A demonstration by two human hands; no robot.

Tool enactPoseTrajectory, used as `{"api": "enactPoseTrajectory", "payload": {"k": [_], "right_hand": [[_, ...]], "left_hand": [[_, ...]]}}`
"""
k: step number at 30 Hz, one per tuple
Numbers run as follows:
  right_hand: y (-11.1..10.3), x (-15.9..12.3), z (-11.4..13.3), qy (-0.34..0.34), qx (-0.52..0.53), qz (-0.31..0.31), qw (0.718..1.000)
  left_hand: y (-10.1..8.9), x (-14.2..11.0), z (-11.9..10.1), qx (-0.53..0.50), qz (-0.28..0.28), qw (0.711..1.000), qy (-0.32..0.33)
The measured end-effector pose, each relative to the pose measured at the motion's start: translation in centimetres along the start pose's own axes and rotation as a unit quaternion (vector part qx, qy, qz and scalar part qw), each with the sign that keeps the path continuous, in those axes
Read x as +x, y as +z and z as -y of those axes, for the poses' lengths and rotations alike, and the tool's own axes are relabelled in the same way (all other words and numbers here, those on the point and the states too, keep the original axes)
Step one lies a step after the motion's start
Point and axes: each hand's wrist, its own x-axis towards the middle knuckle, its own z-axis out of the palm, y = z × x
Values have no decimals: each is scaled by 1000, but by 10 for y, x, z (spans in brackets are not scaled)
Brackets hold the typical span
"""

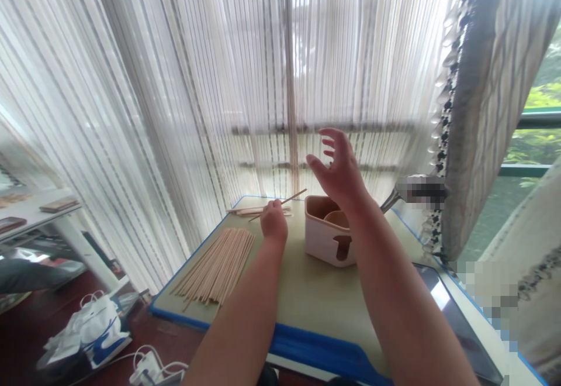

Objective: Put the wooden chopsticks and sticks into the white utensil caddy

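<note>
My left hand (274,221) is closed around a single wooden chopstick (295,196), which slants up to the right out of my fingers. Higher up and to the right, my right hand (340,168) hangs in the air with its fingers curved and apart, holding nothing. Partly behind the right forearm stands a white caddy (322,238) with a brown inside and a brown cut-out on its front. Fanned out on the table left of my left arm lies a broad pile of chopsticks (217,263). A smaller bunch of sticks (245,210) lies behind my left hand.
The table (302,298) has a greenish top and blue edging. A dark flat panel (451,310) lies at its right side. Behind my right arm a metal stand (390,199) rises. Striped curtains (210,82) hang along the back. Cables (153,359) and white bags (92,327) lie at lower left.
</note>
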Motion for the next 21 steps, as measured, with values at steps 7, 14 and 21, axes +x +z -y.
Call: {"api": "enactPoseTrajectory", "payload": {"k": [7, 14, 21], "right_hand": [[-3, 0, -4, 53, 12, 134, 989], [0, -4, -5, 29, -6, 270, 962], [-9, 3, -4, 4, -44, 192, 980]], "left_hand": [[-3, 1, 0, -202, -187, 959, 59], [-11, 1, -3, -249, -235, 935, 93], [-4, 1, -1, -262, -192, 942, 90]]}}
